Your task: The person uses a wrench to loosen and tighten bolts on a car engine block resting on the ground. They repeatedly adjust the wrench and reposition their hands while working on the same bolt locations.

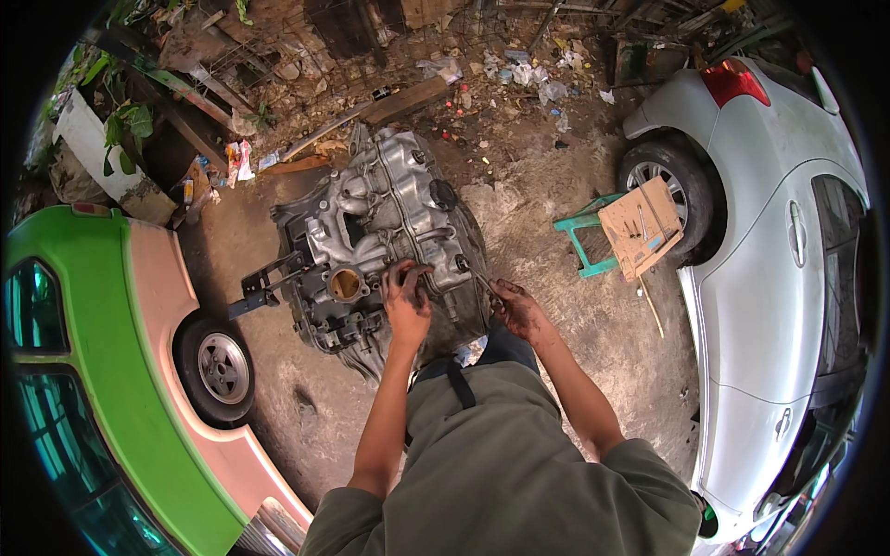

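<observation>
A large grey metal car engine (380, 222) sits on the ground before me, its ribbed cover and intake pipes facing up. My left hand (406, 301) is on its near side, beside the round throttle opening (346, 284). The fingers there are bent inward, and what they grip, if anything, is hidden. Off the engine's near right corner, my right hand (521, 313) is closed round a thin metal tool (483, 282) that points toward the engine. Its exact kind is too small to tell. Dark grime covers the fingers of both hands.
A green and pink car (111, 278) stands at the left, a silver car (760, 306) at the right. Near the silver car's wheel, a green stool (577, 243) bears a board (640, 222) with small tools. Planks (405, 100) and litter (528, 74) lie beyond the engine.
</observation>
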`<state>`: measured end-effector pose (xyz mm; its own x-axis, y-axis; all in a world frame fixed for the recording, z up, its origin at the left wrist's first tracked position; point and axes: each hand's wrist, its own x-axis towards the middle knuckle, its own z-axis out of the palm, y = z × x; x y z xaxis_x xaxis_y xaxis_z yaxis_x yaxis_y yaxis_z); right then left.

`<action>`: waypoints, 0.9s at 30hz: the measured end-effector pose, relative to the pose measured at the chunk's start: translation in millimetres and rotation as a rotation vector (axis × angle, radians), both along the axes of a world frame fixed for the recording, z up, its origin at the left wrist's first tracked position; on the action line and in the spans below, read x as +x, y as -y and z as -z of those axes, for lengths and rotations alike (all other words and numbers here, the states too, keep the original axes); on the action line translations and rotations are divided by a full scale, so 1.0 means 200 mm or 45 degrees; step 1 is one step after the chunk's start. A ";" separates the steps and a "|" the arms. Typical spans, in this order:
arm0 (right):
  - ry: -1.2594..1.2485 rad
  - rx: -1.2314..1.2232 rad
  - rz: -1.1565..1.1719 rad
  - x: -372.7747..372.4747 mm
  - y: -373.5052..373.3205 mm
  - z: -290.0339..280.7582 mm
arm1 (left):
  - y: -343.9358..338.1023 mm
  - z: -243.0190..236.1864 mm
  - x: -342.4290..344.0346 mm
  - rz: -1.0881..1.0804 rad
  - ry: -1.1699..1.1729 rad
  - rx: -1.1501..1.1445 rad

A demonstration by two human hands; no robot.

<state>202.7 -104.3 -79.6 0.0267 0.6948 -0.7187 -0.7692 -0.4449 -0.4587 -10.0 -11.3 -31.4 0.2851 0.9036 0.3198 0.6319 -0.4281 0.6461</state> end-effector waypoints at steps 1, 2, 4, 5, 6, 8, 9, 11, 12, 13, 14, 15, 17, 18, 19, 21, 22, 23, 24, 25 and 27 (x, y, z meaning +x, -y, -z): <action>0.073 0.061 -0.055 -0.03 0.03 -0.04 | 0.00 0.00 0.00 -0.002 -0.012 0.007; 0.127 0.150 -0.109 -0.07 0.05 -0.08 | 0.00 0.00 0.00 -0.001 -0.010 0.005; 0.707 0.257 -0.218 -0.15 0.06 -0.17 | 0.00 0.01 0.00 0.002 -0.004 -0.001; 0.957 0.215 -0.286 -0.19 0.04 -0.22 | 0.00 0.01 0.00 0.000 -0.009 0.009; 1.258 0.354 -0.344 -0.22 0.04 -0.28 | 0.00 0.02 0.00 -0.001 -0.014 0.019; 1.809 0.508 -0.429 -0.28 0.07 -0.42 | 0.00 0.02 -0.01 0.002 -0.015 0.015; 1.843 0.472 -0.535 -0.29 0.05 -0.46 | 0.00 0.02 -0.01 0.006 -0.011 0.002; 1.926 0.607 -0.632 -0.31 0.00 -0.53 | 0.00 0.02 -0.01 0.010 0.004 -0.016; 1.966 0.676 -0.681 -0.31 -0.02 -0.55 | 0.00 0.02 -0.01 0.012 0.014 -0.022; 1.951 0.733 -0.681 -0.31 -0.06 -0.55 | 0.00 0.02 -0.01 0.016 0.025 -0.028; 1.938 0.792 -0.680 -0.29 -0.11 -0.55 | 0.00 0.02 -0.01 0.023 0.038 -0.032; 1.916 0.822 -0.702 -0.27 -0.18 -0.54 | 0.00 0.02 -0.01 0.029 0.050 -0.034; 1.997 0.878 -0.623 -0.24 -0.30 -0.51 | 0.00 0.01 -0.02 0.030 0.051 -0.039; 2.039 0.906 -0.583 -0.21 -0.37 -0.49 | 0.00 0.01 -0.02 0.030 0.044 -0.041; 1.968 0.790 -0.566 -0.17 -0.44 -0.47 | 0.00 0.01 -0.02 0.032 0.037 -0.044; 1.845 0.661 -0.483 -0.10 -0.58 -0.41 | 0.00 0.02 -0.02 0.028 0.029 -0.048; 1.629 0.481 -0.412 -0.07 -0.63 -0.38 | 0.00 0.02 -0.02 0.031 0.029 -0.048; 1.428 0.368 -0.318 -0.05 -0.68 -0.35 | 0.00 0.02 -0.02 0.026 0.021 -0.046; 1.213 0.211 -0.228 -0.04 -0.69 -0.31 | 0.00 0.02 -0.02 0.025 0.018 -0.040; 1.157 0.229 -0.203 -0.03 -0.69 -0.29 | 0.00 0.02 -0.02 0.026 0.013 -0.034; 1.042 0.090 -0.178 0.00 -0.66 -0.27 | 0.00 0.02 -0.02 0.022 0.006 -0.015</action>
<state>202.4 27.7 -25.0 0.4314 0.7735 -0.4643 -0.1205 -0.4606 -0.8794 -13.6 -11.0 -36.0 0.2993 0.9023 0.3104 0.6214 -0.4312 0.6542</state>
